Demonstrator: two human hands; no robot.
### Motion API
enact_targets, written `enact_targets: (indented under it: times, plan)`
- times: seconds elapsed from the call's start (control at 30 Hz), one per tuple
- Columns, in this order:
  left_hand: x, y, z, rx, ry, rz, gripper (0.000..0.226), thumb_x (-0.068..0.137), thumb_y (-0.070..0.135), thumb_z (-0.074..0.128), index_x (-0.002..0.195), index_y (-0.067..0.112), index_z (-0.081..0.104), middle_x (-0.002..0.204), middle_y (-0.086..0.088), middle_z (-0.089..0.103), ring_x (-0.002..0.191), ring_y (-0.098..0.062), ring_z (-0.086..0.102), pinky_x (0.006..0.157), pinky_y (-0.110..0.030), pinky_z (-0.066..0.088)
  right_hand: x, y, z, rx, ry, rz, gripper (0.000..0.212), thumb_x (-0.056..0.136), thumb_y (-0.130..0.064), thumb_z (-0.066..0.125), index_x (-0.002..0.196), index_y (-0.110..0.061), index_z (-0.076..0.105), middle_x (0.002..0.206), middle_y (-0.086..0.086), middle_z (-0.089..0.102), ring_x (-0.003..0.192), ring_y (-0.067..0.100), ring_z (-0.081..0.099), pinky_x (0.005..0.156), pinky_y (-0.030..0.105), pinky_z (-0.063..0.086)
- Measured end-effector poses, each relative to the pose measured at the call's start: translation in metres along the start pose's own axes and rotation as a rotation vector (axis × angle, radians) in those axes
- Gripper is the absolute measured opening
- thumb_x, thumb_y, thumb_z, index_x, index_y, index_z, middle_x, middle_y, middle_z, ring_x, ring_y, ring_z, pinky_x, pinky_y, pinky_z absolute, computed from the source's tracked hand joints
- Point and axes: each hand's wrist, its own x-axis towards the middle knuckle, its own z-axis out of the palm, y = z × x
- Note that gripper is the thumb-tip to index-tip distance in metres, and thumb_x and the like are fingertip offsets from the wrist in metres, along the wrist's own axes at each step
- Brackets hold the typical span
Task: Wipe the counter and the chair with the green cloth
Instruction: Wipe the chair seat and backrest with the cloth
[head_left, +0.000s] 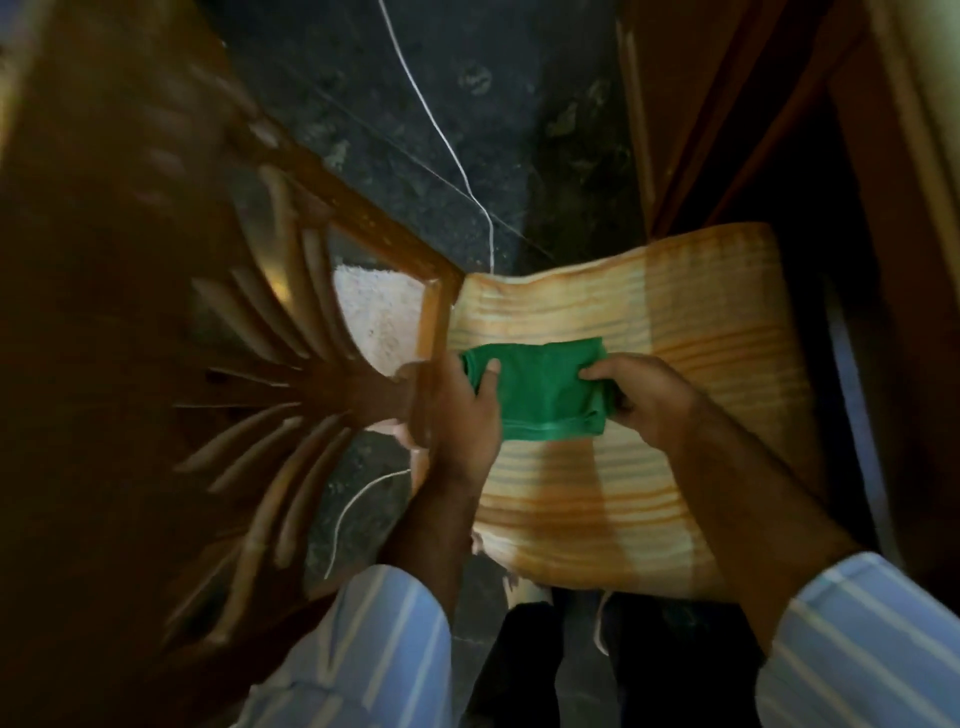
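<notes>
The green cloth (540, 392) is folded into a small rectangle and held above an orange striped mat. My left hand (462, 410) grips its left end with the thumb on top. Its right end is pinched by my right hand (644, 397). The brown wooden chair (171, 332) fills the left side, seen from above, with a fan of carved slats in its back. One chair leg (434, 327) stands right beside my left hand. No counter is in view.
The orange striped mat (675, 441) lies on the dark stone floor (467, 130). A thin white cord (441, 135) runs across the floor. A white rug (382, 317) shows through the chair. Brown wooden panels (753, 104) rise at the right.
</notes>
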Motion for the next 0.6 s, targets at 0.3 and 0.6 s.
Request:
enact_targets:
  times: [0.3, 0.6]
  plan:
    - [-0.017, 0.120, -0.175, -0.012, 0.202, 0.237, 0.023, 0.096, 0.027, 0.065, 0.118, 0.022, 0.064, 0.093, 0.017, 0.064, 0.077, 0.012, 0.064, 0.056, -0.003, 0.045, -0.103, -0.086, 0.083, 0.254, -0.316, -0.227, 0.014, 0.100, -0.012, 0.067, 0.110, -0.018, 0.073, 0.107, 0.007, 0.082, 0.092, 0.022, 0.078, 0.073, 0.034, 0.066]
    - [-0.012, 0.153, -0.302, 0.491, 0.347, 0.489, 0.033, 0.092, 0.015, 0.070, 0.125, 0.014, 0.068, 0.117, -0.007, 0.071, 0.091, -0.002, 0.053, 0.067, -0.006, 0.036, -0.169, -0.084, 0.208, 0.006, -0.195, -0.464, 0.044, 0.091, -0.018, 0.081, 0.130, -0.010, 0.063, 0.122, 0.011, 0.073, 0.112, 0.026, 0.071, 0.092, 0.028, 0.061]
